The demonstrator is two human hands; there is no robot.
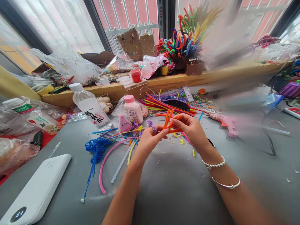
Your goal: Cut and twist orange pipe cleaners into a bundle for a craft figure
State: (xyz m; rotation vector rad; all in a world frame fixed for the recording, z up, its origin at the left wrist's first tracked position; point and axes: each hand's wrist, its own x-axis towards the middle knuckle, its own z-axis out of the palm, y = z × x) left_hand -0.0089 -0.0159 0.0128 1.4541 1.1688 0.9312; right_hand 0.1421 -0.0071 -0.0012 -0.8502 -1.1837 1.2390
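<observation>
Over the middle of the grey table, my left hand (152,139) is closed on bent orange pipe cleaners (167,118). My right hand (190,129) pinches the same orange pieces from the other side, thumb and fingertips together. The orange strips fan upward and across between both hands. Close behind my left hand are a curled purple pipe cleaner (151,125) and a pink knitted figure (125,123). A tangle of blue yarn (97,148) and a curved pink pipe cleaner (102,170) lie left of my left forearm.
A pink glue gun (228,123) lies to the right. Behind the hands is a bundle of coloured pipe cleaners (157,101). A water bottle (90,107) and a pink-capped bottle (133,109) stand at the back left. A white power bank (39,187) lies front left. The upper right is blurred.
</observation>
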